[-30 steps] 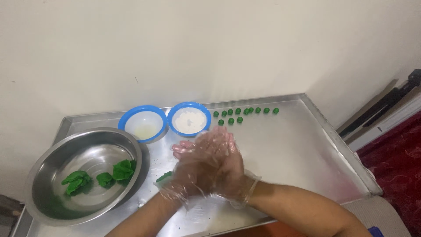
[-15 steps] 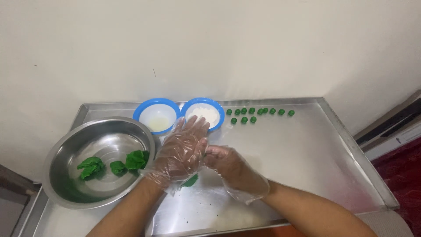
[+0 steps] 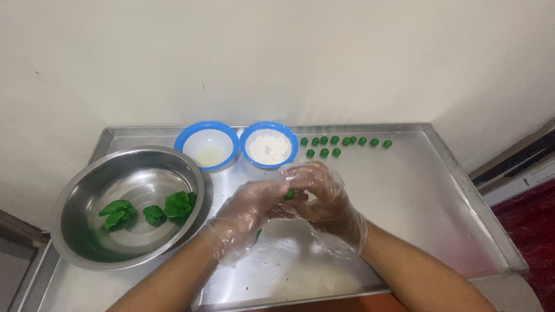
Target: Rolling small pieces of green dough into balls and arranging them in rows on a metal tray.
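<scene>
Left hand (image 3: pixel 245 212) gloved, fingertips pinched on small green dough ball (image 3: pixel 289 195) | right hand (image 3: pixel 321 196) gloved, curled onto same ball from other side, hands touching above tray (image 3: pixel 404 196) | left: steel bowl (image 3: pixel 87 190) with green dough lumps (image 3: pixel 149 211) | behind: two blue-rimmed bowls (image 3: pixel 207 147), finished balls in rows (image 3: pixel 338 144)

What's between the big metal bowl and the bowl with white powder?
In the head view, a blue-rimmed bowl with pale liquid sits between the metal bowl and the powder bowl.

Kitchen: steel tray (image 3: pixel 451 173), mixing bowl (image 3: pixel 81 190), dough balls (image 3: pixel 335 140).
</scene>
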